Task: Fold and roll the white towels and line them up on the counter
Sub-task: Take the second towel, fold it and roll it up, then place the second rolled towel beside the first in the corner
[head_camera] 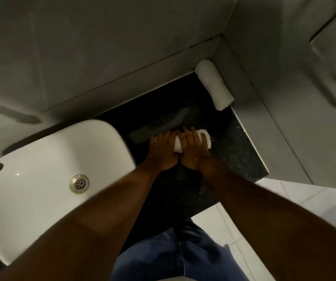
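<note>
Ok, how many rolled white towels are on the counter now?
2. One finished roll lies in the right corner against the wall; the second roll lies on the counter under the left hand and right hand. More could be out of view.

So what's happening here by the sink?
A person is rolling a white towel on the dark counter beside the sink. The left hand and right hand lie side by side on top of it, pressing down; it looks almost fully rolled. One finished roll lies in the counter's far corner, apart from this one.
</note>
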